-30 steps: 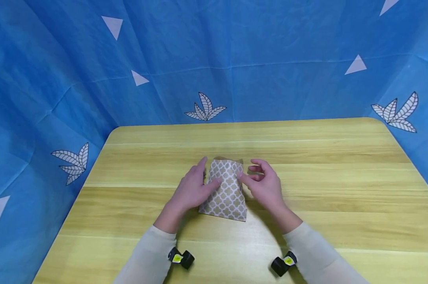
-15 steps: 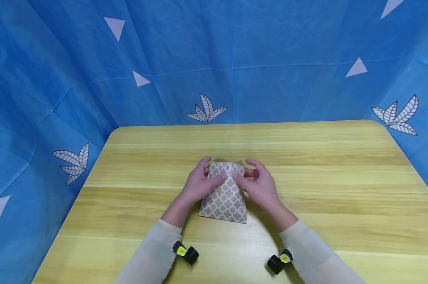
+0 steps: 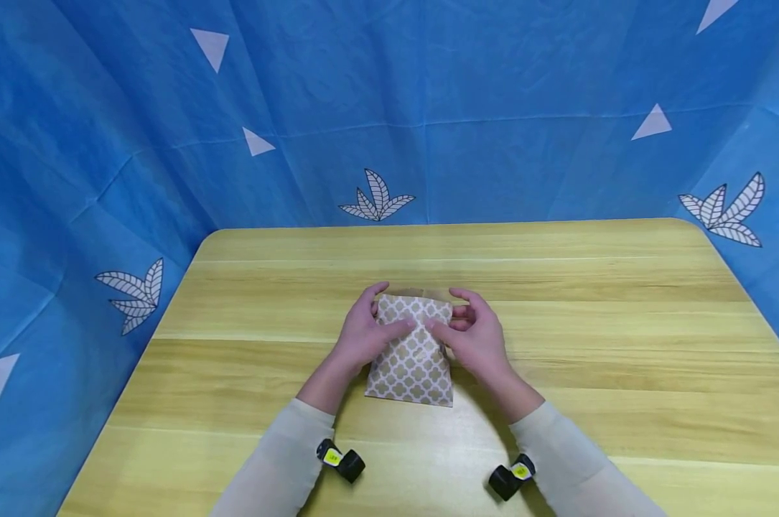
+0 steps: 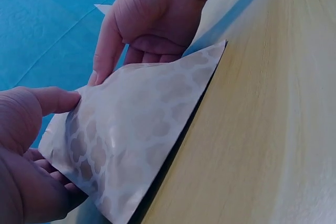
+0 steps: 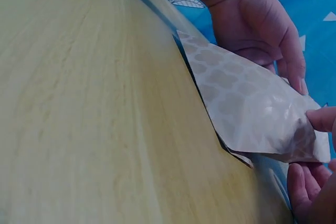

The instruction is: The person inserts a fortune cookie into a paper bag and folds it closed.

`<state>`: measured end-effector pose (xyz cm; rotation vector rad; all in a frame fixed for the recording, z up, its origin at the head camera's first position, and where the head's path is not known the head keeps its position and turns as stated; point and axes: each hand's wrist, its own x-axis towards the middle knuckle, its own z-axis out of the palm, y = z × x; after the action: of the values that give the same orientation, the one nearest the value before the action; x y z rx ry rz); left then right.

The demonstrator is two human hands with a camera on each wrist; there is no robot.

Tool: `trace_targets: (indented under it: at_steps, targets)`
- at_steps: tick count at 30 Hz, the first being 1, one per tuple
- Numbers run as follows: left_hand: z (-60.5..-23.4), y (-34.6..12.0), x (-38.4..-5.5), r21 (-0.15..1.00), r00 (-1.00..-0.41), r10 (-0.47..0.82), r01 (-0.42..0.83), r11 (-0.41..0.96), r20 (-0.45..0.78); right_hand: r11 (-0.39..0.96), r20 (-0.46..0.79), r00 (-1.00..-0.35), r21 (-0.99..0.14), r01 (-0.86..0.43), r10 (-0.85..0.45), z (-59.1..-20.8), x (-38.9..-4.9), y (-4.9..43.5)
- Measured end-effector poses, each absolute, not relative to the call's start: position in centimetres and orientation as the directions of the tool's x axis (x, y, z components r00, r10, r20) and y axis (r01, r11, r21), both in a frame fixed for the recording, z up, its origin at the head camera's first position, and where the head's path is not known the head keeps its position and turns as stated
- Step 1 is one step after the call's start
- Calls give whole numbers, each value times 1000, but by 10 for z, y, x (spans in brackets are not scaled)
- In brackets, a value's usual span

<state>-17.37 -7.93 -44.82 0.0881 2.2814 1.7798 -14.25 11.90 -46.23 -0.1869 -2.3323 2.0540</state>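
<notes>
A flat paper bag (image 3: 410,370), tan with a white lattice print, is between both hands in the middle of the table. My left hand (image 3: 362,335) holds its left side, thumb on the printed face and fingers behind. On the opposite side my right hand (image 3: 476,337) grips it likewise, the two thumbs pointing at each other. In the left wrist view the paper bag (image 4: 142,114) bulges, and its lower edge sits just off or on the wood. The right wrist view shows the bag (image 5: 236,93) creased near the thumbs. Whatever may be inside is hidden.
The wooden table (image 3: 589,309) extends to both sides. Behind it and at the left hangs a blue cloth (image 3: 505,158) with white triangles and leaf prints. A small black camera (image 3: 340,459) is strapped to the left sleeve, and another black camera (image 3: 512,477) to the right.
The right hand has moved inward and curled its fingers behind the bag, and the left hand has shifted slightly right. The bag's top edge looks wider now, and the bag sits slightly farther right.
</notes>
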Motion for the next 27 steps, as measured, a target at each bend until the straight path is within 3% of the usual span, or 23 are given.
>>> trace_targets:
  at_steps: [27]
  targets:
    - [-449, -71, -172, 994, -978, 182, -86, 65, -97, 69, 68, -984, -996, -57, 163, -460, -144, 124]
